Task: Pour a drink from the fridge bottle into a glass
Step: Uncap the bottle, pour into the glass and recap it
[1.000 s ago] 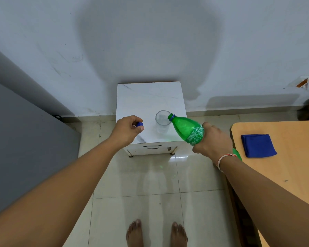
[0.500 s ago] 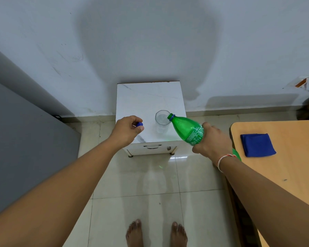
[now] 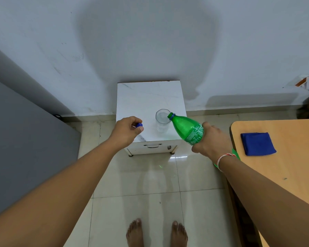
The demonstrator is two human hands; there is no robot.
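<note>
A clear glass stands on a small white marble-topped cabinet against the wall. My right hand grips a green plastic bottle round its body and holds it tilted left, its open mouth at the glass's right rim. Some liquid shows in the glass. My left hand pinches the blue bottle cap over the cabinet's left front part, to the left of the glass.
A wooden table with a folded blue cloth stands on the right. A grey fridge side fills the left. Tiled floor and my bare feet lie below.
The bottle stays tilted at the glass rim, its mouth shifted very slightly left. More liquid shows in the glass. My left hand keeps still with the cap.
</note>
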